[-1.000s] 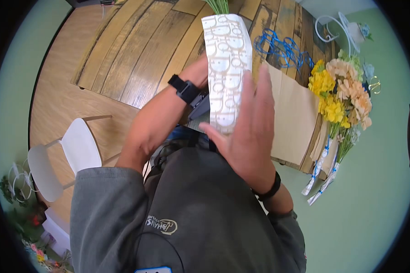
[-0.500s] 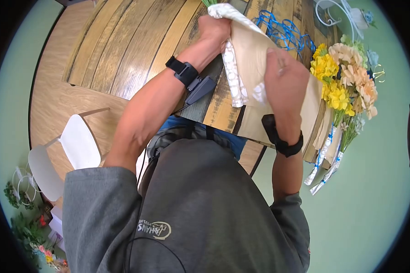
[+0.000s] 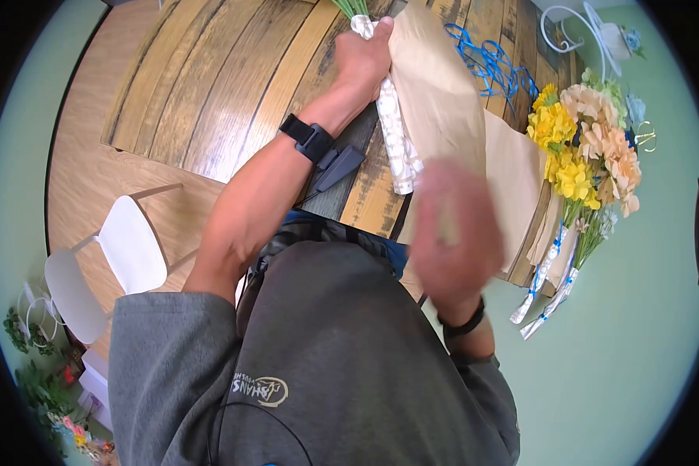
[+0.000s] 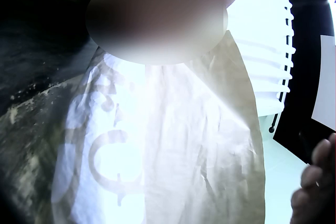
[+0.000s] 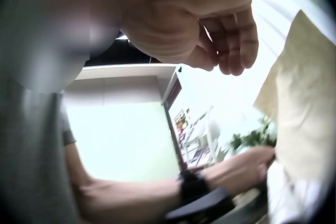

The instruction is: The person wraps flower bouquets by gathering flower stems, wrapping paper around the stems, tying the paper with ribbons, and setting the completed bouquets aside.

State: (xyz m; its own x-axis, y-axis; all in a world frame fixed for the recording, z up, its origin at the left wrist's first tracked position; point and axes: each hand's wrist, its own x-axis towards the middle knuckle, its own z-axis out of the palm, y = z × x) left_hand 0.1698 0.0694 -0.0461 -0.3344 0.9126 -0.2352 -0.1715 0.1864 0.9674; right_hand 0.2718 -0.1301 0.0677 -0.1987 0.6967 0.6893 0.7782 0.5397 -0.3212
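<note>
Near the table's far side my left hand [image 3: 363,60] grips a bundle of green stems [image 3: 352,7] with wrapping paper around it. The paper's white outer face with grey lettering [image 3: 394,136] shows as a narrow rolled strip. Its plain tan inner side [image 3: 435,85] spreads loose to the right. In the left wrist view, the lettered strip [image 4: 118,155] runs down beside the tan face [image 4: 205,150]. My right hand [image 3: 454,233], blurred, is in front of the sheet's near end. From the right wrist view, its fingers [image 5: 231,40] hang loosely bent, holding nothing, apart from the paper.
Tan paper sheets [image 3: 512,167] lie on the wooden table [image 3: 233,85] to the right. Tangled blue ribbon [image 3: 489,66] sits beyond them. Two wrapped bouquets with yellow flowers [image 3: 555,128] and peach flowers [image 3: 610,159] lie at the right edge. A white chair [image 3: 132,241] stands left.
The paper was lettered side up in front of me; now its tan side faces up, opened to the right. My right hand left the paper's side, moved up over it, then came back down toward me.
</note>
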